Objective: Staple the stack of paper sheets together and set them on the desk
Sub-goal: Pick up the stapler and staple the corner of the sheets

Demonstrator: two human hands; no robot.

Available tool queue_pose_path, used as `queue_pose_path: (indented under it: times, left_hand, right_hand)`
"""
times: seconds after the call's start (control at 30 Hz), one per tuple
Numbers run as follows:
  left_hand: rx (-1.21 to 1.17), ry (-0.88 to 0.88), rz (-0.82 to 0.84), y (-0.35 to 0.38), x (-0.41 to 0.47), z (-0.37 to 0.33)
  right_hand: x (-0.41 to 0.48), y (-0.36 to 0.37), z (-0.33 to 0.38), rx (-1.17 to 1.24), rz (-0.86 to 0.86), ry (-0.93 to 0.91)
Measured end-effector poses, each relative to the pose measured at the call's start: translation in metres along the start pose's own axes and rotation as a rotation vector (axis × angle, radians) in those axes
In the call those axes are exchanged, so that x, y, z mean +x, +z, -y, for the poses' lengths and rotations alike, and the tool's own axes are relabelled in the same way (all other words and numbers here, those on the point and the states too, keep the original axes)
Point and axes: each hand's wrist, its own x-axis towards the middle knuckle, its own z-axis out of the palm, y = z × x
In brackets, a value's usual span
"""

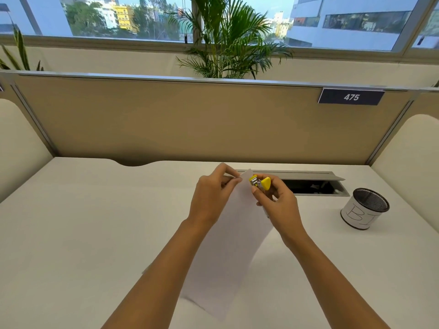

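The paper point(228, 252) was held up over the desk point(95, 233), slanting from its near end at 6 o'clock up to its far corner at 12 o'clock, between the two hands. It cast a faint shadow on the desk along its 7 o'clock side.

The left hand point(211, 198) pinched the paper's far edge, thumb and fingers closed on the sheet just at 9 o'clock of the top corner. The right hand point(278, 200) had its fingers curled round a small yellow stapler point(260, 182), gripping it at 3 o'clock of that same corner. The stapler's mouth pointed toward 9 o'clock and met the paper's edge; whether the corner sat inside the mouth could not be told.

An open cable hatch point(313, 184) lay in the desk at 2 o'clock of the hands. A mesh cup point(364, 208) with a white label stood upright at 3 o'clock, well apart from them. At 12 o'clock a beige partition point(190, 119) carried a plate point(351, 97) reading 475, with a palm point(228, 43) and a window beyond.
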Motion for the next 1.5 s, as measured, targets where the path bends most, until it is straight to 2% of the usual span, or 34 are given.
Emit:
queue_pose_path:
  times: [0.2, 0.37, 0.63, 0.93, 1.2, 1.5]
  left_hand:
    - [-0.205, -0.210, 0.049, 0.001, 0.002, -0.002]
    - [-0.241, -0.306, 0.076, 0.002, 0.002, -0.003]
    - [-0.320, -0.495, 0.133, 0.006, -0.001, 0.001]
    - [-0.337, -0.560, 0.208, 0.010, -0.004, 0.007]
    - [-0.355, -0.639, 0.188, 0.015, -0.011, 0.014]
    - [-0.358, -0.636, 0.171, 0.009, -0.009, 0.017]
  right_hand:
    - [-0.004, 0.007, 0.010, -0.052, -0.091, -0.128]
    - [-0.004, 0.011, 0.010, -0.123, -0.157, -0.116]
    - [-0.005, 0.017, 0.006, -0.190, -0.164, -0.111]
    - [-0.006, 0.025, 0.004, -0.234, -0.125, -0.047]
    - [-0.003, 0.022, -0.001, -0.239, -0.132, 0.075]
    - [-0.005, 0.012, -0.003, -0.225, 0.017, 0.051]
